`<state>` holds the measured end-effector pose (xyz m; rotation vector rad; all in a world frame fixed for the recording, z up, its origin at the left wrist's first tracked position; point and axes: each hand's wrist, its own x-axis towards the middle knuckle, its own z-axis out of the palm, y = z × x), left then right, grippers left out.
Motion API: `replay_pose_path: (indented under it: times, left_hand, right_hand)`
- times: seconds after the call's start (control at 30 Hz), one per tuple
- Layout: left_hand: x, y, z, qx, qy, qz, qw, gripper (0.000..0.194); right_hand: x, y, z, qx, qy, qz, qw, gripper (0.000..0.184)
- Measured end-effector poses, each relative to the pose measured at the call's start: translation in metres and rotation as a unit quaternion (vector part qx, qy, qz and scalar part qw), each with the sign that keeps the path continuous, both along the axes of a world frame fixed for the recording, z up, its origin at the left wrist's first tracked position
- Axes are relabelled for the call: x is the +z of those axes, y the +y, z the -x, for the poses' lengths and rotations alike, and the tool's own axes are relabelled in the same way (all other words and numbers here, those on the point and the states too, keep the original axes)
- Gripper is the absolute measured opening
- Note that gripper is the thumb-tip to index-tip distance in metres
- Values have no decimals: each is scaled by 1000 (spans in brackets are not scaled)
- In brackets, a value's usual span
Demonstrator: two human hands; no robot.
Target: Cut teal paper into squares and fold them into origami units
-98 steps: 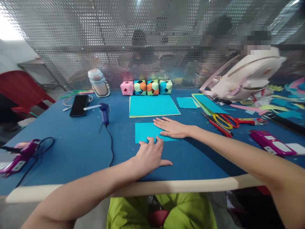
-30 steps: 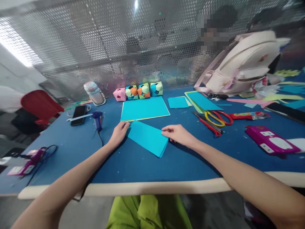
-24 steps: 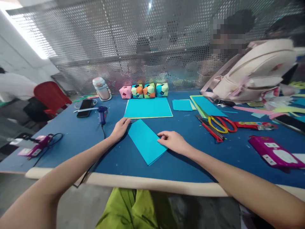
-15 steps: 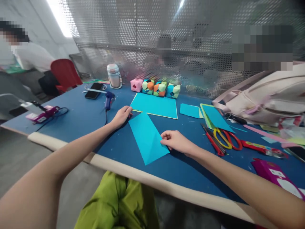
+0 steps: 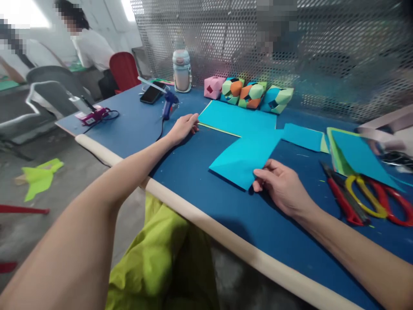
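My right hand (image 5: pixel 284 187) pinches one edge of a sheet of blue paper (image 5: pixel 247 157) between thumb and fingers. The sheet is raised and tilted, and its far end overlaps a larger stack of blue paper (image 5: pixel 237 117) with pale yellow-green edges. My left hand (image 5: pixel 184 128) rests on the table, its fingers loosely bent and the tips at the stack's left corner. Whether those fingertips press on the stack cannot be made out. Right of the stack lie smaller blue cut pieces (image 5: pixel 303 137) and a folded pile of blue and green sheets (image 5: pixel 361 150).
Red-handled pliers (image 5: pixel 345 196) and scissors (image 5: pixel 364 196) lie at the right. Folded paper balls (image 5: pixel 251 94) and a bottle (image 5: pixel 182 71) line the mesh panel. A glue gun (image 5: pixel 169 104), phone (image 5: pixel 152 92) and purple power strip (image 5: pixel 92 115) are left. A person in white sits beyond.
The view has turned, so the table appears shifted. My right hand has lifted and swung the blue sheet rightward, its far end now over the stack. My left hand stays at the stack's corner.
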<state>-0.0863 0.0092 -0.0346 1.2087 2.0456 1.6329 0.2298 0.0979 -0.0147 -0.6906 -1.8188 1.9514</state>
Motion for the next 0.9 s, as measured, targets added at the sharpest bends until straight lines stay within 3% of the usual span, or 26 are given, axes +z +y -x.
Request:
replay_pose_path:
  times: [0.2,0.5,0.67,0.73,0.83,0.9]
  left_hand:
    - [2,-1,-6,1,36,17,999,39]
    - [11,-5,-20,2,184,106,977,40]
    - [18,-3,-27,-22,191,119,974,36]
    - [20,3,-34,-28,165,119,979,42]
    - [24,16,-50,-78,-41,96,991,45]
    - [29,21,-61,-128,-171,77,974,45]
  right_hand:
    - [1,-3,-1,-29,-14,-11,999,34]
    - [-4,1,-7,-80,-54,3,995,33]
    - [-1,-1,-6,-97,-44,23,994,39]
    - [1,-1,-5,-104,-36,30,993,38]
    - [4,-3,-3,-120,-12,44,992,38]
    - [7,-5,-1,-128,-3,68,989,37]
